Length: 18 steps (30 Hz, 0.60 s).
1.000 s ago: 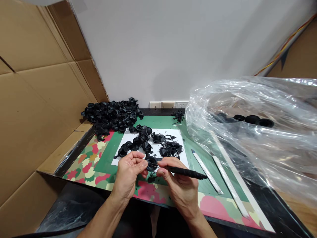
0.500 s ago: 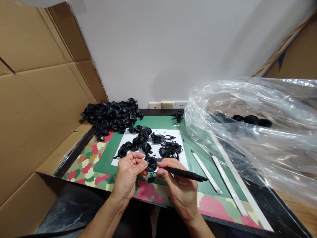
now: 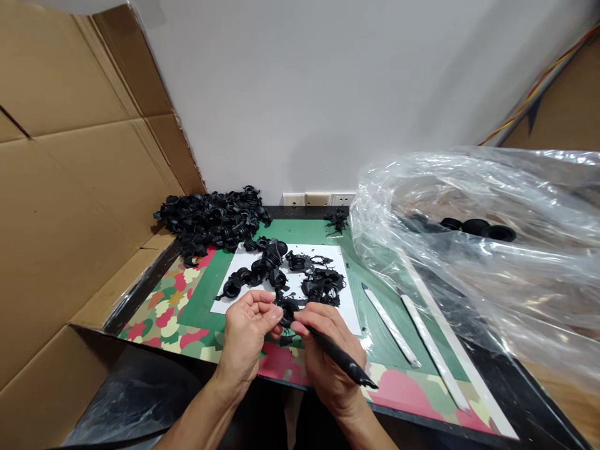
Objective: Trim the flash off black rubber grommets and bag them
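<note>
Head view: your left hand (image 3: pixel 244 331) is nearly closed, thumb and forefinger pinching the left edge of a black cup-shaped rubber part (image 3: pixel 287 313). Your right hand (image 3: pixel 332 359) is curled around a dark-handled tool (image 3: pixel 345 357), its fingertips at the part's right edge; you cannot tell where the tool's tip sits, as it is hidden. The part is held between your hands, over the near edge of a white sheet (image 3: pixel 224 306), just in front of black scraps (image 3: pixel 324 287).

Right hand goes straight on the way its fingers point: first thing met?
Likely the black ring-shaped part, just ahead of the right hand; depth is unclear, so they may be touching.
</note>
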Motion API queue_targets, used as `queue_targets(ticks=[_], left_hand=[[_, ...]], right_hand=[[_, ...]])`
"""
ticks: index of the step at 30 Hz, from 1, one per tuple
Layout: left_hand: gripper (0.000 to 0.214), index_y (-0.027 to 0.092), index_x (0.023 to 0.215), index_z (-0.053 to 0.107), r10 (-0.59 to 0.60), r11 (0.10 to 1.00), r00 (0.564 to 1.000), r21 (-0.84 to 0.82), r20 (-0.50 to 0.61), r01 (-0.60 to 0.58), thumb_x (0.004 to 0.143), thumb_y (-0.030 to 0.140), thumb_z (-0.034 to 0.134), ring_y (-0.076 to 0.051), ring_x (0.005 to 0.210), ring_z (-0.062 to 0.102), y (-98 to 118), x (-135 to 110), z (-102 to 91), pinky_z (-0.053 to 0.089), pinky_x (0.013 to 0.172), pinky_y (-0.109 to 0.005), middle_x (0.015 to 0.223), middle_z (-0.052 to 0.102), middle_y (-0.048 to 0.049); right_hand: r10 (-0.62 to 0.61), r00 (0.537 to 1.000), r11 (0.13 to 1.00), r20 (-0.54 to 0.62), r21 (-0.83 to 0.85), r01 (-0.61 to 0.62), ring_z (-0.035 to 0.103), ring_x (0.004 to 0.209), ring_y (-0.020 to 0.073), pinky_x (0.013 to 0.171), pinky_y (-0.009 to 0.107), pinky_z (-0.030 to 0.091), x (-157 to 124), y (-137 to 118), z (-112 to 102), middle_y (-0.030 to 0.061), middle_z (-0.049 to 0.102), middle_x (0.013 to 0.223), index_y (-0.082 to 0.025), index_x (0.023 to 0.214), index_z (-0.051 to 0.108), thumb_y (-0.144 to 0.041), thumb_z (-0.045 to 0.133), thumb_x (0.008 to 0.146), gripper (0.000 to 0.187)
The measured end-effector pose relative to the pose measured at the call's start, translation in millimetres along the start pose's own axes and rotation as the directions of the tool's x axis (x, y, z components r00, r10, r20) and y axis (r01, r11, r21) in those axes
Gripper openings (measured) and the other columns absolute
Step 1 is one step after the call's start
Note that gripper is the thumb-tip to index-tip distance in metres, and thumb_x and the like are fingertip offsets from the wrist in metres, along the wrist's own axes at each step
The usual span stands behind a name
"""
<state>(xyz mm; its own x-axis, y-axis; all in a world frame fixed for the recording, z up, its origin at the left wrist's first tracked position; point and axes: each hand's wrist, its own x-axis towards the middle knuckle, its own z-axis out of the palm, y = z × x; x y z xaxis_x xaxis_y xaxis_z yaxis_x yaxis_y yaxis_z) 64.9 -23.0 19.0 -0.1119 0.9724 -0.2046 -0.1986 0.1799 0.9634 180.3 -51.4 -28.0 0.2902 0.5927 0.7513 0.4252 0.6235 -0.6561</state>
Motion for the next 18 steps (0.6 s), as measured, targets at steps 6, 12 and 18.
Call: queue_targets(ticks=[6,12,18], left_hand=[[0.035,0.013,0.070,0.059,-0.011,1.000,1.000,-0.002,-0.023,0.011,0.046,0.022,0.083,-0.008,0.035,0.050,1.1,0.8,-1.4,0.041,0.037,-0.018,0.048,0.059,0.0039],[0.034,0.013,0.070,0.061,-0.014,1.000,1.000,0.007,-0.015,0.014,0.047,0.023,0.084,-0.008,0.036,0.052,-1.2,1.0,-3.5,0.042,0.038,-0.019,0.049,0.060,0.0034],[0.036,0.013,0.070,0.060,-0.022,1.000,1.000,0.003,-0.007,0.022,0.046,0.024,0.084,-0.008,0.036,0.051,0.5,0.6,-2.0,0.042,0.038,-0.018,0.048,0.059,0.0038]], right_hand=[[0.269,0.954,0.933,-0.136,0.283,-0.223,0.063,0.073,0.0202,0.062,0.033,0.052,2.5,3.8,-4.3,0.0020,0.063,0.066,-0.021,0.082,0.066,-0.016,0.063,0.084,0.006],[0.326,0.945,0.891,-0.008,0.337,-0.305,0.063,0.070,0.0187,0.058,0.031,0.052,-2.4,9.3,-3.6,0.0036,0.064,0.074,-0.020,0.080,0.067,-0.022,0.064,0.085,0.005],[0.273,0.961,0.920,0.040,0.280,-0.273,0.062,0.069,0.0173,0.057,0.029,0.052,-4.1,9.3,-1.7,0.0037,0.064,0.078,-0.021,0.083,0.067,-0.021,0.063,0.085,0.004]])
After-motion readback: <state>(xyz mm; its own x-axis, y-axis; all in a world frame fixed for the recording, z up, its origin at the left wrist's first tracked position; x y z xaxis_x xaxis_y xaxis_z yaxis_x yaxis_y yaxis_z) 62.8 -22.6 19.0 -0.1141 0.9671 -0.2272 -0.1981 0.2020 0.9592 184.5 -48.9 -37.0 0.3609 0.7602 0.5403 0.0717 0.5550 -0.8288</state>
